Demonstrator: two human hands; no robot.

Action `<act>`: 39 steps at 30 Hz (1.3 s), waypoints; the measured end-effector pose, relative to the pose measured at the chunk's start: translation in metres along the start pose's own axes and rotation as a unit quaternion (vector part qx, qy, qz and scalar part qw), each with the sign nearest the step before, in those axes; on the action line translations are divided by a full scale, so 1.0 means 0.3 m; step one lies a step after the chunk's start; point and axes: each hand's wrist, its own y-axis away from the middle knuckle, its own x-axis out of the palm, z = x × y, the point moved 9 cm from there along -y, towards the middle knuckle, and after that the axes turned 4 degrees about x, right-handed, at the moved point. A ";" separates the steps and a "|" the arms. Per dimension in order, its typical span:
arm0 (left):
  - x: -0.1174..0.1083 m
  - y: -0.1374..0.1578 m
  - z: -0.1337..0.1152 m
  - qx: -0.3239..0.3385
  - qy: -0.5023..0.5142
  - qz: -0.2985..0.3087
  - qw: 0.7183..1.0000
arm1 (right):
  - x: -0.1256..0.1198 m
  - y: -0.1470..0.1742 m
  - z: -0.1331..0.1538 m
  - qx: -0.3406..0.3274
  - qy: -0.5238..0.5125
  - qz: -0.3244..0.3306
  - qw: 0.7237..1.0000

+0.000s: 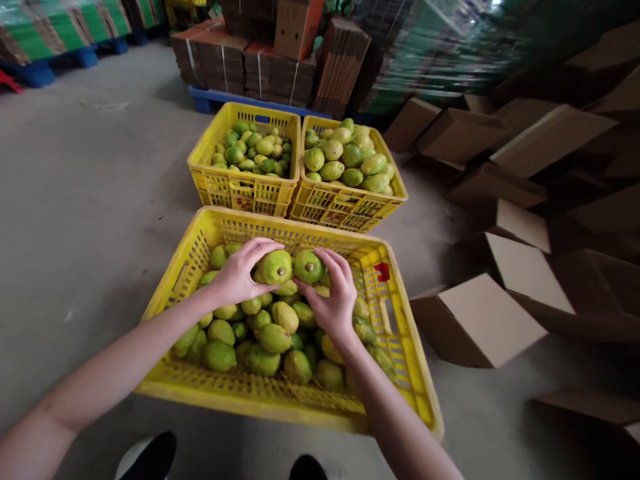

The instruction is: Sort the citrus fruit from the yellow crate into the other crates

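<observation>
My left hand (pixel 244 272) is closed around a green-yellow lemon (pixel 276 267), its stem end facing me. Close beside it, my right hand (pixel 334 290) grips a greener lemon (pixel 309 267) between thumb and fingers. Both hands hover over a large yellow plastic crate (pixel 407 347) that holds many green and yellow lemons (pixel 274 339). My forearms and hands hide part of the fruit in this crate.
Behind stand two more yellow crates, the left one (pixel 220 183) with smaller lemons and the right one (pixel 345 208) with larger ones. Cardboard boxes (pixel 493 317) lie to the right. Flattened cartons (pixel 220 63) rest on a blue pallet (pixel 203 100). My shoes (pixel 157 457) are below the near crate.
</observation>
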 end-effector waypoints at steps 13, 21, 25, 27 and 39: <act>0.018 0.020 0.038 -0.070 0.116 0.015 0.991 | 0.017 0.026 -0.056 0.109 -0.143 -0.026 0.983; 0.055 0.048 0.194 -0.194 0.314 -0.029 0.929 | 0.084 0.040 -0.206 0.324 -0.345 0.015 0.881; 0.064 0.059 0.259 -0.270 0.365 -0.088 0.887 | 0.123 0.051 -0.253 0.360 -0.361 0.059 0.858; 0.055 0.055 0.268 -0.282 0.372 -0.112 0.877 | 0.146 0.069 -0.272 0.383 -0.368 0.073 0.844; 0.029 0.072 0.288 -0.243 0.202 -0.122 0.941 | 0.319 0.217 -0.239 0.528 -0.457 0.149 0.700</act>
